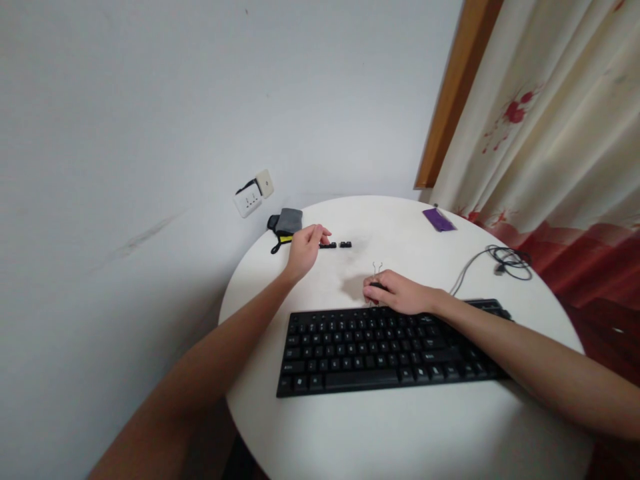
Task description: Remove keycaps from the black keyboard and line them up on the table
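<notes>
My right hand (pixel 395 291) is closed around a wire keycap puller (pixel 377 268) with a dark handle, just above the top row of the black keyboard (pixel 350 350). Its thin wire ends stick out on both sides of the fingers. Farther back on the left, my left hand (pixel 307 248) has its fingers curled together beside a row of small black keycaps (pixel 345 245) on the table. Whatever those fingers hold, if anything, is hidden. Part of the keycap row lies behind this hand.
A grey pouch (pixel 289 221) with a black strap lies at the back left of the round white table (pixel 400 427). A purple packet (pixel 439 220) is at the back right, with a coiled cable (pixel 515 261) nearer. A wall socket (pixel 249 199) and a curtain (pixel 545 133) stand beyond.
</notes>
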### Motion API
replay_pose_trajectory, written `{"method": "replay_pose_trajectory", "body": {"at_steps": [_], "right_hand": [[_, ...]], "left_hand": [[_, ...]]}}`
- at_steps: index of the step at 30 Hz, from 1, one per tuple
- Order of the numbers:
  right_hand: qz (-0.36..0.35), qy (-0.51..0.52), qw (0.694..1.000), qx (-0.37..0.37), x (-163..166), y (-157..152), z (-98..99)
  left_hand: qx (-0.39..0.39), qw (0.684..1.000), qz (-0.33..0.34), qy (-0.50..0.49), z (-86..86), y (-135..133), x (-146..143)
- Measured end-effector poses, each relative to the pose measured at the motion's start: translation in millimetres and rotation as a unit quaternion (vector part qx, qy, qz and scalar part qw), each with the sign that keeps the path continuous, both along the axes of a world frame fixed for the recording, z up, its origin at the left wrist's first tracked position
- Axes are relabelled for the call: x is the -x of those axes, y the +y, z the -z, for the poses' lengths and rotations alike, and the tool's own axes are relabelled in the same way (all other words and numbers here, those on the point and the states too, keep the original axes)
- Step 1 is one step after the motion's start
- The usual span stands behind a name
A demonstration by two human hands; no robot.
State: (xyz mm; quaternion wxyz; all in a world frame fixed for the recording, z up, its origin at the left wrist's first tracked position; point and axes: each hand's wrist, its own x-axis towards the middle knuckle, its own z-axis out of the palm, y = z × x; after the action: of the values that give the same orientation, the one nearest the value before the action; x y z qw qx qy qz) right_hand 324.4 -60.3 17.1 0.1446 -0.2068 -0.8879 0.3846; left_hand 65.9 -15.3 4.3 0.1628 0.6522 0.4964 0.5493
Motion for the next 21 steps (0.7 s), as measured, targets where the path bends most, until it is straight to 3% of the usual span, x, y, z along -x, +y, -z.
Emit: {"method": "replay_pose_trajectory", "body": {"at_steps": [7,13,18,21], "right_hand": [[0.056,0.013,0.993,0.102,2.9,4.3,13.9],[0.134,0.072,0.962,0.226,8.5,15.5,22.5],[0.244,0.172,0.927,0.225,11.7,26.3,26.4],[0.279,0.190,0.911,0.236,12.0,30.0,30.3]], "left_hand": [[-0.005,1.000,0.010,0.003,1.2,0.9,-0.7],[-0.007,1.000,0.026,-0.004,-1.2,-0.6,-1.3],[0.035,0.991,0.118,0.053,-6.4,-11.5,-10.3],[0.069,0.968,0.200,0.134,-6.4,-20.2,-19.7]]}}
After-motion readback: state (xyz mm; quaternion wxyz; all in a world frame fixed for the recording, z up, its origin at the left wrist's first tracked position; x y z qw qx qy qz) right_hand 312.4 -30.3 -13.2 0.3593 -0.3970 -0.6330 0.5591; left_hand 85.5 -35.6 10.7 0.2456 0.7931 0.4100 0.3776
